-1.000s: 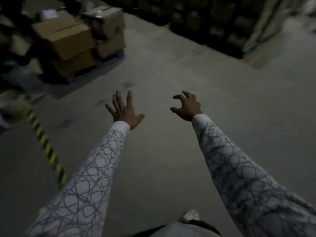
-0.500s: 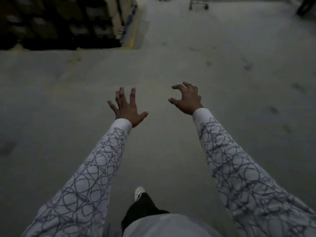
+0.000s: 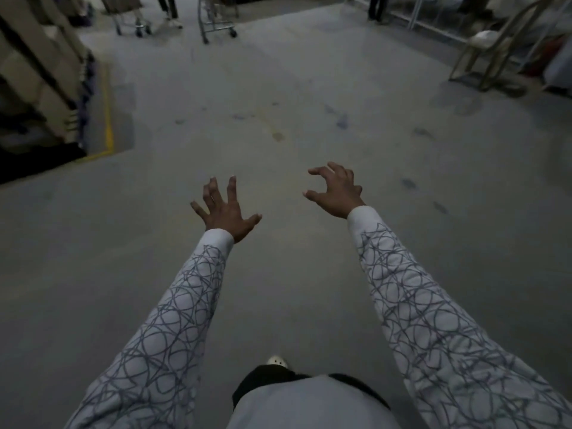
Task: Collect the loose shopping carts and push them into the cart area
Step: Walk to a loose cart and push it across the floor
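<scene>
Both arms reach out over a grey concrete floor. My left hand (image 3: 224, 209) has its fingers spread and holds nothing. My right hand (image 3: 335, 190) has loosely curled fingers and is empty too. Far ahead, at the top of the view, stands a metal shopping cart (image 3: 216, 21) on wheels. A second cart (image 3: 130, 18) stands to its left. Only the lower frames of both carts show. Both hands are far from the carts.
Shelving stacked with cardboard boxes (image 3: 37, 72) lines the left, edged by a yellow floor line (image 3: 108, 113). A person's legs (image 3: 168, 9) stand by the carts, another person's legs (image 3: 376, 9) at the top right. A leaning frame (image 3: 492, 48) and goods fill the right.
The view has swung right and forward: the box stacks slid off to the left and the carts came into view ahead. Both hands keep the same outstretched pose.
</scene>
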